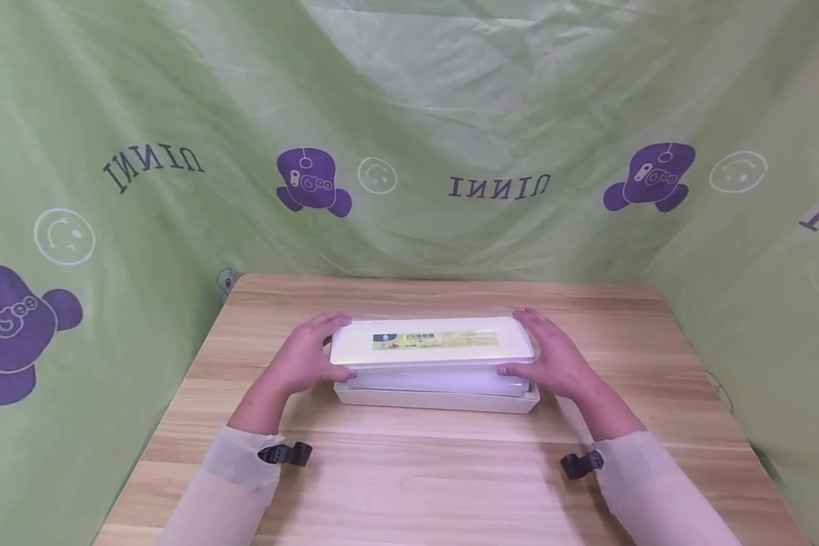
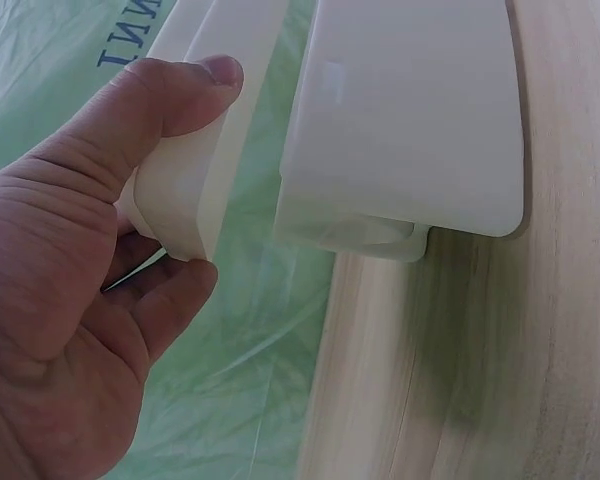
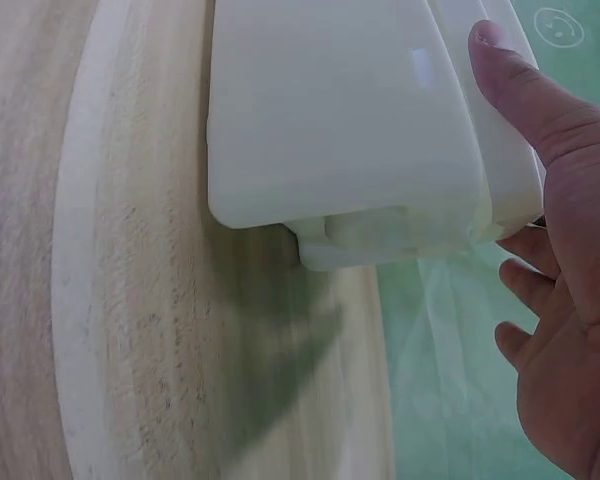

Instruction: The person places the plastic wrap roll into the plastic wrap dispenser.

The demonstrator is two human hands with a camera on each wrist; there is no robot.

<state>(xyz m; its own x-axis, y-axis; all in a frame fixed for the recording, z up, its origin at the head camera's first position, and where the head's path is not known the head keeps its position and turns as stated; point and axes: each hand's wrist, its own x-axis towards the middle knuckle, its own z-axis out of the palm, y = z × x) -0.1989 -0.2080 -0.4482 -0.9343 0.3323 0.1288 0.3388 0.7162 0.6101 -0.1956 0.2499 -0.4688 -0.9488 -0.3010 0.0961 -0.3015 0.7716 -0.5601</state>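
Observation:
A long white lid (image 1: 355,345) with a yellow-green printed label (image 1: 450,340) sits above a long white box base (image 1: 437,400) on the table. My left hand (image 1: 307,353) grips the lid's left end, thumb in front and fingers behind. At the opposite end, my right hand (image 1: 553,355) holds the lid between thumb and fingers. A wide gap parts lid and base in the left wrist view, while in the right wrist view the lid (image 3: 500,130) stands close to the base (image 3: 340,110). A pale, whitish part (image 1: 423,381) shows between them; what lies inside is hidden.
The box stands toward the back of a wood-grain table (image 1: 409,485). Green curtain (image 1: 409,91) with purple cartoon prints hangs behind and at both sides. Black wrist devices (image 1: 287,453) stick out from both sleeves.

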